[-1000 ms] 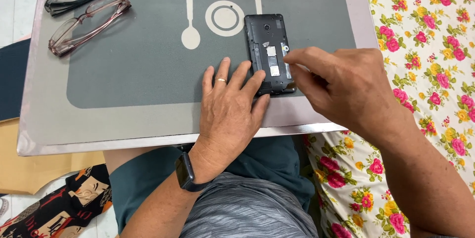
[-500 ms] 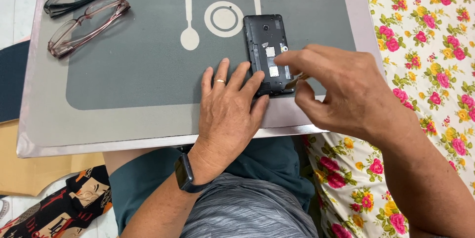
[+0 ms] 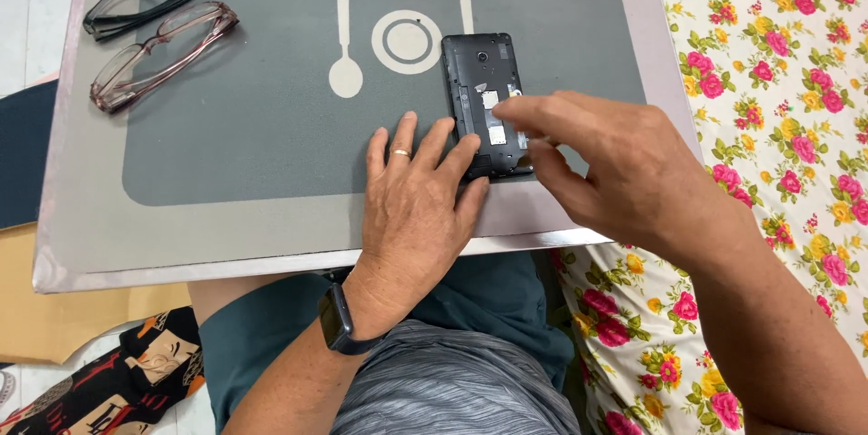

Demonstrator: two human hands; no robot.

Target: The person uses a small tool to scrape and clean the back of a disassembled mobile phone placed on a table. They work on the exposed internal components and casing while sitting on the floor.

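The right hand [image 3: 624,173] pinches narrow, fingertips on the opened phone [image 3: 488,100] near the table's [image 3: 226,245] right edge, holding nothing visible. The left hand [image 3: 416,209] lies flat, fingers spread, bracing the phone's lower left corner; firm bracing likely helps fine fingertip work. Two pairs of glasses [image 3: 158,37] lie at the far left corner.

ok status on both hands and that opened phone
Left hand flat, fingers steadying black back-off phone. Right hand over its lower half, fingertips at the slots. Nothing in the way.
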